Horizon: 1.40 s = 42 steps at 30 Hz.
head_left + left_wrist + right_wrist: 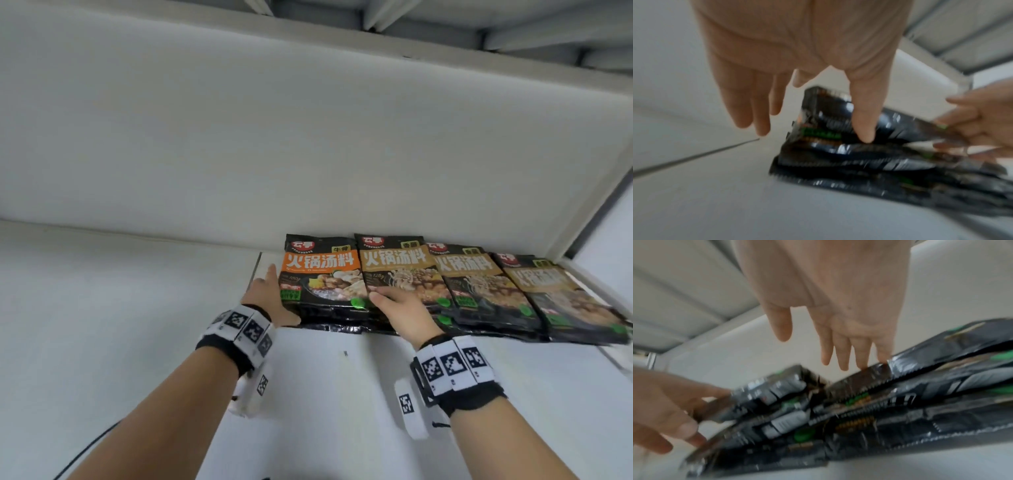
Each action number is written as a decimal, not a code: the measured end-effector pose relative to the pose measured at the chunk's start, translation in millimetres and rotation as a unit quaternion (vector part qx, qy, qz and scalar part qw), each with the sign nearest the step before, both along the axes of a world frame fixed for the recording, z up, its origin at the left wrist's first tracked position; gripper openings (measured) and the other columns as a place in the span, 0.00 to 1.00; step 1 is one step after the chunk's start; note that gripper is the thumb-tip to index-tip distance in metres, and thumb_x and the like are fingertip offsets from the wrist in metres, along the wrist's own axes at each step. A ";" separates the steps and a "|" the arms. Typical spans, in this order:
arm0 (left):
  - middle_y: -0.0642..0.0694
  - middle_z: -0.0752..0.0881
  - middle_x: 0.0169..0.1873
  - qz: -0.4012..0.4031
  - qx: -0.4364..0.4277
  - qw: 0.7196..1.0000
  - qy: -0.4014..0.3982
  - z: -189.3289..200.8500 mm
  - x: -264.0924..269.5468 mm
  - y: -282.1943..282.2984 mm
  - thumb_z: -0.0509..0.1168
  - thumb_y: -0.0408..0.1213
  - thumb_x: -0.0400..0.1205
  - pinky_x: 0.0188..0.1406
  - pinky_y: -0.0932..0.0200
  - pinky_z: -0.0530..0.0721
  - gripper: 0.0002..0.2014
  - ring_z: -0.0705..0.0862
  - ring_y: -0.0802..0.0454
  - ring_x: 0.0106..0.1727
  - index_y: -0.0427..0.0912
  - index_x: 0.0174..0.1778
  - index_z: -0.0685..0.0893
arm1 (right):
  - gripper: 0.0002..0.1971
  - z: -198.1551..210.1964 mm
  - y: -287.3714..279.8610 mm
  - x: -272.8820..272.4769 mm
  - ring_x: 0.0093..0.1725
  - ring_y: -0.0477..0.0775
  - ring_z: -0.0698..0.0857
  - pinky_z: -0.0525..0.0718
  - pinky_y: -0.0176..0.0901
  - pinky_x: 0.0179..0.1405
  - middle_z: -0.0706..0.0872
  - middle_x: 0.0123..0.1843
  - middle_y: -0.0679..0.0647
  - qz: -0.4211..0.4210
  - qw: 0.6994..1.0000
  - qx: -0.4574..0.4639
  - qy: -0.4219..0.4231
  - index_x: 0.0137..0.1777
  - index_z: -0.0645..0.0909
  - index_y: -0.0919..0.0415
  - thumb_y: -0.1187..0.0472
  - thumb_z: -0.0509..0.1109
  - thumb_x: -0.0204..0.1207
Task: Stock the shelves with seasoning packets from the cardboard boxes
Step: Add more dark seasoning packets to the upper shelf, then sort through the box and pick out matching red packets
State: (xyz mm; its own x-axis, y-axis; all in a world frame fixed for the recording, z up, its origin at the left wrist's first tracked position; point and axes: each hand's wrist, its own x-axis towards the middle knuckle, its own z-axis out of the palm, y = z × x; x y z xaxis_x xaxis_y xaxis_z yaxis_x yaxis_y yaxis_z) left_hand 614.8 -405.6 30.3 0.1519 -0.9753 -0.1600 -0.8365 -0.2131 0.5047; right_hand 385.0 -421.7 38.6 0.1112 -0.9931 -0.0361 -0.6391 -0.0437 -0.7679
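Several stacks of black seasoning packets lie in a row on the white shelf (137, 308). The leftmost stack (322, 274) has an orange label; the stacks to its right (397, 270) carry tan labels. My left hand (270, 291) lies with straight fingers along the left side of the orange stack (828, 129), its thumb touching the top packet. My right hand (387, 298) rests flat where the orange stack meets the first tan stack, and its straight fingertips (863, 366) touch a packet top (869, 378). Neither hand grips anything. The wrist views are blurred.
The shelf's white back panel (239, 154) rises behind the packets, with a ceiling of grey beams above. A thin divider edge (257, 270) stands just left of the orange stack. Bare shelf stretches to the left. A grey upright (599, 212) bounds the right end.
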 end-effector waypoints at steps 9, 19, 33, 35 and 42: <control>0.50 0.83 0.62 -0.293 -0.134 0.947 0.003 26.2 -98.8 60.3 0.61 0.43 0.81 0.61 0.58 0.77 0.16 0.81 0.51 0.62 0.50 0.65 0.80 | 0.08 -18.1 141.1 -75.1 0.42 0.58 0.82 0.74 0.28 0.33 0.85 0.41 0.65 -0.258 0.953 -0.045 -0.150 0.43 0.83 0.70 0.64 0.67 0.77; 0.52 0.84 0.59 -0.568 -0.031 0.819 0.073 -6.9 -303.9 205.9 0.65 0.45 0.78 0.60 0.61 0.77 0.18 0.81 0.53 0.59 0.50 0.64 0.81 | 0.05 -52.3 406.6 -246.5 0.41 0.51 0.86 0.77 0.41 0.41 0.87 0.38 0.48 -0.590 0.797 -0.051 -0.115 0.47 0.86 0.56 0.60 0.68 0.76; 0.53 0.85 0.58 -0.710 0.021 0.702 0.049 -45.3 -570.7 359.4 0.65 0.46 0.79 0.59 0.57 0.81 0.14 0.83 0.55 0.57 0.55 0.61 0.81 | 0.06 -52.6 594.2 -431.7 0.34 0.46 0.79 0.74 0.36 0.31 0.84 0.35 0.49 -0.715 0.692 -0.080 -0.058 0.41 0.85 0.62 0.64 0.68 0.76; 0.53 0.84 0.59 -0.706 0.026 0.706 0.042 -52.5 -589.1 356.7 0.65 0.45 0.79 0.60 0.55 0.81 0.14 0.82 0.55 0.57 0.54 0.61 0.81 | 0.05 -49.0 593.8 -455.9 0.33 0.44 0.79 0.74 0.38 0.34 0.83 0.33 0.47 -0.711 0.698 -0.074 -0.047 0.44 0.85 0.61 0.64 0.68 0.76; 0.53 0.85 0.59 -0.719 -0.008 0.688 0.100 -43.3 -679.1 341.0 0.65 0.44 0.79 0.55 0.67 0.75 0.15 0.82 0.57 0.58 0.50 0.61 0.82 | 0.05 -31.4 572.5 -552.8 0.40 0.49 0.81 0.72 0.38 0.44 0.83 0.35 0.45 -0.722 0.690 -0.040 0.040 0.38 0.82 0.51 0.60 0.67 0.74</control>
